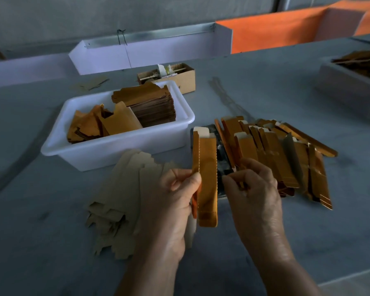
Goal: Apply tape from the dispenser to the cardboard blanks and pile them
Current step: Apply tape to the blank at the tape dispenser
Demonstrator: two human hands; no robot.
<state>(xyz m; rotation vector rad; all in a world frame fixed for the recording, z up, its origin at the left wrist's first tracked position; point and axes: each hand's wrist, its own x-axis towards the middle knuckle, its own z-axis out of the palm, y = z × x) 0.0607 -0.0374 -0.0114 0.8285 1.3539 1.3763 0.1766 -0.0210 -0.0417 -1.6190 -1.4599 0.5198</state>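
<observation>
My left hand (pixel 175 195) grips a folded golden cardboard blank (pixel 206 178) by its left edge, holding it upright above the table. My right hand (pixel 252 186) is just right of it, thumb and forefinger pinched together near the blank's right edge; a strip of tape cannot be made out there. Behind the blank sits a dark tape dispenser (pixel 221 150), mostly hidden. A fanned pile of folded golden blanks (pixel 286 154) lies to the right. A stack of flat blanks (pixel 120 201), plain side up, lies at the left under my left wrist.
A white plastic tub (pixel 115 150) with more golden blanks stands behind the flat stack. A small open cardboard box (pixel 186 80) sits farther back. Another tray (pixel 350 90) with blanks is at the far right. White and orange partitions (pixel 150 54) line the grey table's far side.
</observation>
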